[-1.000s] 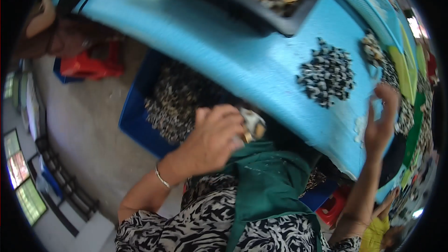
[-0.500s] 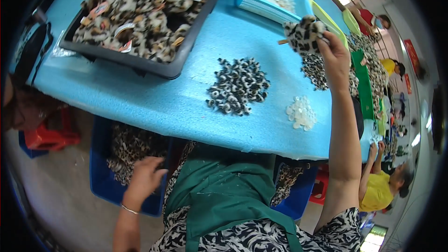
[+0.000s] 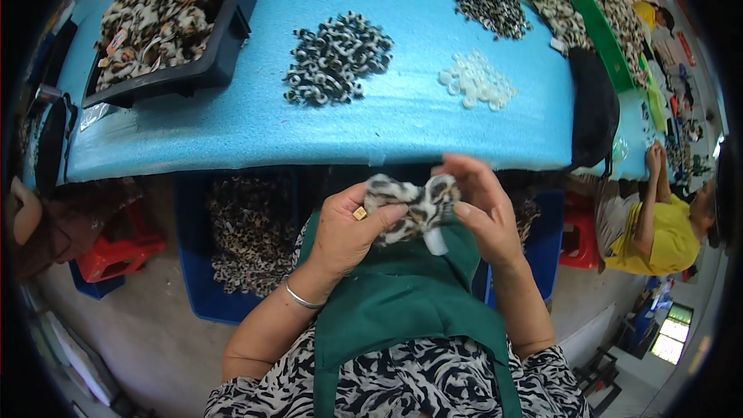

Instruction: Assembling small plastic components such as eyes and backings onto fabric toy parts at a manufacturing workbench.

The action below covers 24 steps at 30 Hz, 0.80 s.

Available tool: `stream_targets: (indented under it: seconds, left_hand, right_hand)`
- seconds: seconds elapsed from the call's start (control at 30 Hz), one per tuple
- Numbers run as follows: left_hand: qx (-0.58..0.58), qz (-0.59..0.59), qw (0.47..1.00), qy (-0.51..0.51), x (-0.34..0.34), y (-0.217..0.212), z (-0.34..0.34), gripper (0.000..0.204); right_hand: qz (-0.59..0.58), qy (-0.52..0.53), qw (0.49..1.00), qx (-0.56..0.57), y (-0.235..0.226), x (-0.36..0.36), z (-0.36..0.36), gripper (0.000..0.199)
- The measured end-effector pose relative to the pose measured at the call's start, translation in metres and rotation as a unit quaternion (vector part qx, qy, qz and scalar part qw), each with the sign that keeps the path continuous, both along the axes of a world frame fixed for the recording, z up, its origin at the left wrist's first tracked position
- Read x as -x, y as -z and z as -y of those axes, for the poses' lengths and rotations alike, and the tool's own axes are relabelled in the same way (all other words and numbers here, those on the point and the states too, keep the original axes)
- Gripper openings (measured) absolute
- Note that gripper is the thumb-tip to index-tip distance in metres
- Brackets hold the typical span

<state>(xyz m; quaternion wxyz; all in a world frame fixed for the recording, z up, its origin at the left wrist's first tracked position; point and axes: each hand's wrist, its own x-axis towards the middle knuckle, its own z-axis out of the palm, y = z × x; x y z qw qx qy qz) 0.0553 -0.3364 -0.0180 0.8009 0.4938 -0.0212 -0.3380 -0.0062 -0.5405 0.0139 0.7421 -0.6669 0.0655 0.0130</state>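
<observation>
The person sits close to the blue counter [image 3: 232, 128] and holds a small leopard-print plush piece [image 3: 410, 207] in front of the green apron [image 3: 402, 294], just below the counter edge. Both hands are on it. The left hand [image 3: 344, 236] has its grip closed around the left end, the thumb pressing on top and the fingers curled under, so the piece does not turn. The right hand [image 3: 480, 209] pinches the right end with the fingertips, which leaves the middle part free to see. A small white tag or tab [image 3: 436, 241] hangs down from the piece, between the two hands.

On the counter, well apart from the hands, a heap of black-and-white rings [image 3: 337, 58] lies in the middle, and a smaller heap of white rings [image 3: 476, 81] lies to its right; both seem within reach of an arm. A black tray [image 3: 220, 54] at the far left is full of more leopard-print pieces. Under the counter, a blue bin [image 3: 193, 279] beside the person's left knee holds more of the same spotted material, low and near the left hand. At the right, another person in a yellow shirt [image 3: 658, 236] sits by the counter.
</observation>
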Motion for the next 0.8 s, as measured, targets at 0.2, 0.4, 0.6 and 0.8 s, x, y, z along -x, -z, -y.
stream_targets:
  seconds: [0.2,0.4,0.6,0.8]
  left_hand:
    - [-0.060,0.000,0.995,0.073,0.010,-0.008,-0.003,0.016]
    - [-0.027,-0.003,0.999,-0.041,0.022,-0.008,-0.006,0.049]
    - [0.020,-0.102,0.994,0.031,0.011,-0.004,-0.019,0.035]
    - [-0.164,0.358,0.918,0.051,0.009,0.004,-0.024,0.023]
  right_hand:
    - [-0.010,-0.068,0.989,0.132,0.009,0.005,-0.022,0.025]
    - [0.159,-0.029,0.932,0.323,0.008,0.004,-0.025,0.041]
    - [0.193,-0.081,0.931,0.298,0.014,0.009,-0.035,0.027]
    - [0.020,-0.073,0.995,0.058,0.025,0.009,-0.023,0.015]
